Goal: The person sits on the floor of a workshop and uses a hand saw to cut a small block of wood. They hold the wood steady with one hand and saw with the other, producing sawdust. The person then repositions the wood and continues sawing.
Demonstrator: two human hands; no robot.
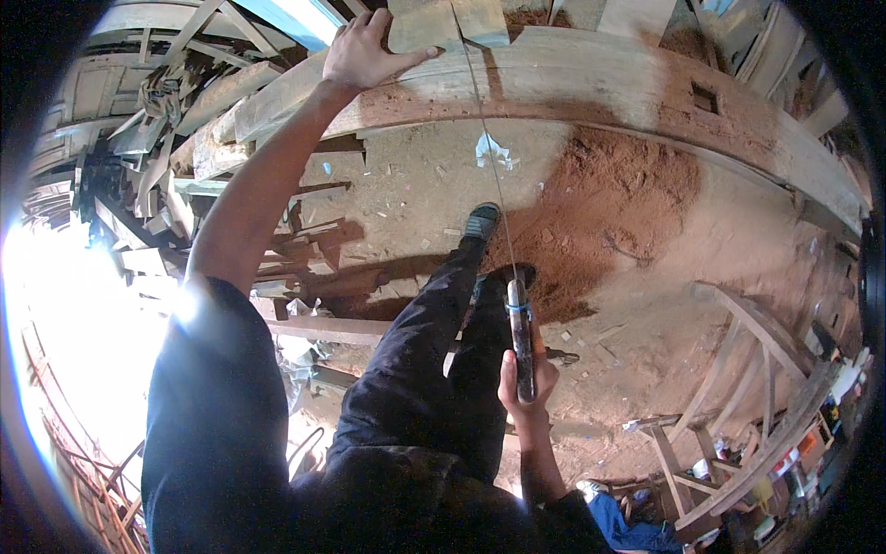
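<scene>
My left hand (pixel 363 57) rests with fingers spread on a short wooden board (pixel 484 23) and the long pale timber beam (pixel 572 78) beneath it. My right hand (pixel 528 380) grips the handle of a handsaw (pixel 519 323), which has blue cord round its upper part. The thin blade, seen edge-on, runs forward from the handle to the board and crosses it to the right of my left hand. A dark rectangular notch (pixel 703 97) is cut in the beam's right part. My legs and sandalled foot show below the blade.
Reddish sawdust (pixel 628 194) covers part of the dirt floor. Scrap timber (pixel 157 212) is piled at left, beside bright glare. A wooden frame (pixel 748 323) stands at right. A white plastic scrap (pixel 486 150) lies below the beam. Another person's blue-clad leg (pixel 623 526) shows at lower right.
</scene>
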